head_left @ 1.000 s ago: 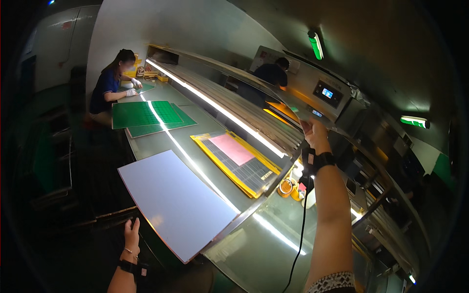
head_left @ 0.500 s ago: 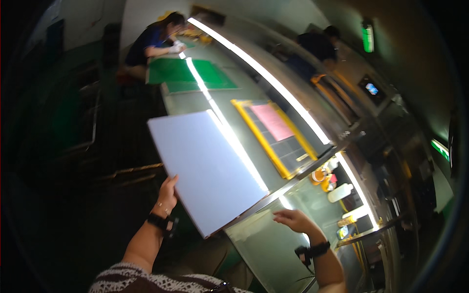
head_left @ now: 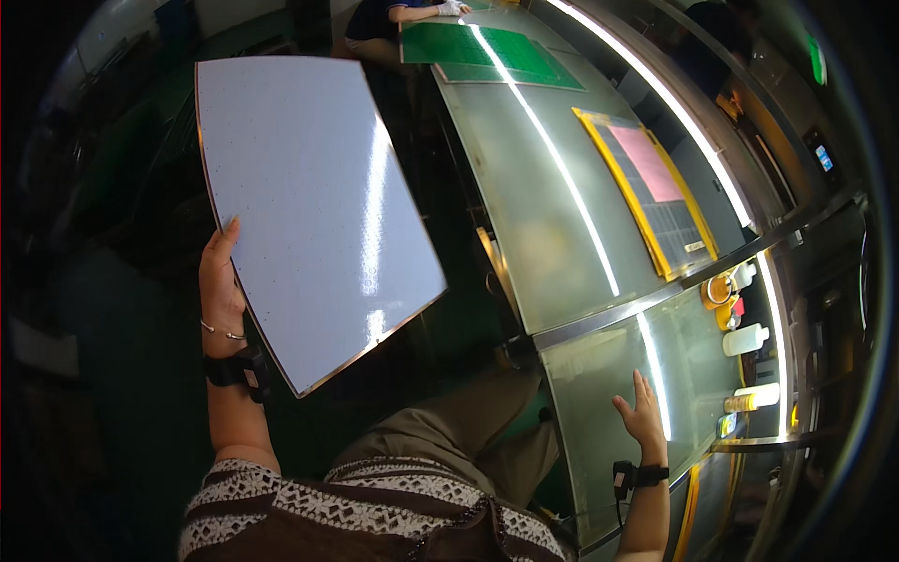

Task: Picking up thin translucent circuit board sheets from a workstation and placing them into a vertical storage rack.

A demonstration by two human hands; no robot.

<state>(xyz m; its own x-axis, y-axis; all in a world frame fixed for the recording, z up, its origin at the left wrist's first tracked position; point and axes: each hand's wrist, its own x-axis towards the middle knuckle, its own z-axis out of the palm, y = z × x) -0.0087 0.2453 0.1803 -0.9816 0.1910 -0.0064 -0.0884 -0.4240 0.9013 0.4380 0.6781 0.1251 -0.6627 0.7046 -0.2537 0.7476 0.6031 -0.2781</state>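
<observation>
Pinching the pale panel [head_left: 300, 201] by its left edge, our left hand [head_left: 217, 284] sets thumb on top, other fingers mostly hidden. Panel lies upper left to centre, rightward of those fingers, long axis top to bottom, foot slanting right. Our right hand [head_left: 644, 419], open, empty, is farther, over the bench [head_left: 585, 393], lower right.

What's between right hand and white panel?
Between the right hand and white panel, the head view shows part of the bench, then a dark gap past its edge.
</observation>
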